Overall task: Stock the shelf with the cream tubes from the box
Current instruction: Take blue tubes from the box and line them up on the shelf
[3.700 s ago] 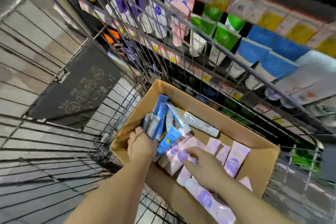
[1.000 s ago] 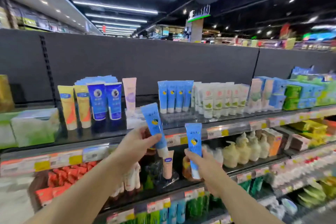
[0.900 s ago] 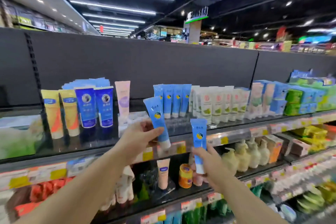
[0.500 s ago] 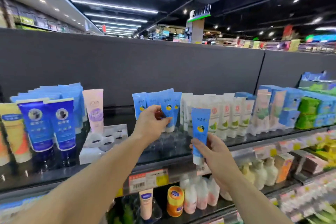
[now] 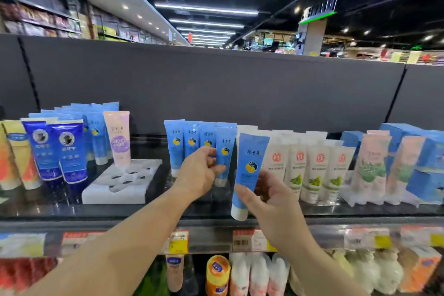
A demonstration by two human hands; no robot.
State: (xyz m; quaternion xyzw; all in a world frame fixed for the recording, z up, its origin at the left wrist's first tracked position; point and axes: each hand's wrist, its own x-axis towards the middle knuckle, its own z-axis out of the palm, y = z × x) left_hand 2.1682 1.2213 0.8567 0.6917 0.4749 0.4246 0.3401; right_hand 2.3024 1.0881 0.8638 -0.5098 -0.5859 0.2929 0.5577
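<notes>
Shelf (image 5: 144, 209): left hand (image 5: 199, 175) apparently pinches tube (image 5: 222, 151); right hand (image 5: 271, 199) grips another (image 5: 249, 163).

Left hand (image 5: 200, 173) pinching blue tube (image 5: 223, 151) on shelf (image 5: 144, 211), right hand (image 5: 271, 197) holding another blue tube (image 5: 249, 166) upright

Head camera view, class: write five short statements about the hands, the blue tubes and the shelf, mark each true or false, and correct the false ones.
1. The right hand holds a light blue tube upright, cap down. True.
2. The left hand is empty and away from the shelf. False: its fingers pinch a blue tube at the right end of the blue row.
3. White tubes with red round logos stand to the right of the blue row. True.
4. The white foam tray is full of tubes. False: only the pink tube stands at its back; the other holes are open.
5. The box is on the shelf. False: no box is in view.
</notes>
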